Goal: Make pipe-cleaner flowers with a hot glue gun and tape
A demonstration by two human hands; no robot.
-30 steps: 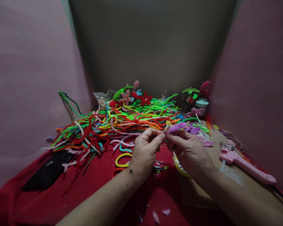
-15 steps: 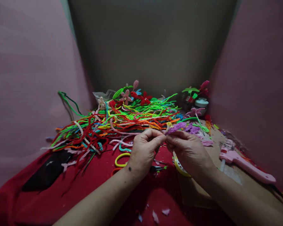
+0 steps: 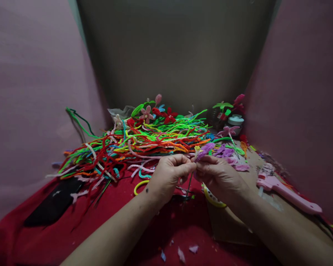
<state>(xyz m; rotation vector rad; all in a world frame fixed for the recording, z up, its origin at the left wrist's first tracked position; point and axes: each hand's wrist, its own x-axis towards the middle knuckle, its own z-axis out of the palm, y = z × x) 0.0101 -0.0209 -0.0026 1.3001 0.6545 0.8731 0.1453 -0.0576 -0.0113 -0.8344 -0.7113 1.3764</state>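
Note:
Close together over the red cloth, my left hand (image 3: pixel 170 173) and my right hand (image 3: pixel 218 170) both pinch the base of a pipe-cleaner flower (image 3: pixel 206 150). It has a fuzzy purple petal and a pale yellow centre. A thin dark stem (image 3: pixel 189 184) hangs down between the hands. My fingertips hide the joint between petal and stem. Just beyond my right hand lie loose purple petals (image 3: pixel 224 150). Yellow-handled scissors (image 3: pixel 140 186) are partly hidden behind my left wrist, and a yellow-rimmed round object (image 3: pixel 212 197) is half covered by my right hand.
A large heap of coloured pipe cleaners (image 3: pixel 155 138) spreads across the back, with finished flowers (image 3: pixel 170 116) on it. A black phone-like slab (image 3: pixel 54 202) lies left. On the right, a pink glue gun (image 3: pixel 290 192) rests on cardboard (image 3: pixel 235 225). A lidded jar (image 3: pixel 235 121) stands behind.
The flower has tilted more upright in my fingers, and its stem now shows below my hands. My hands have dropped slightly. The whole view has shifted a little.

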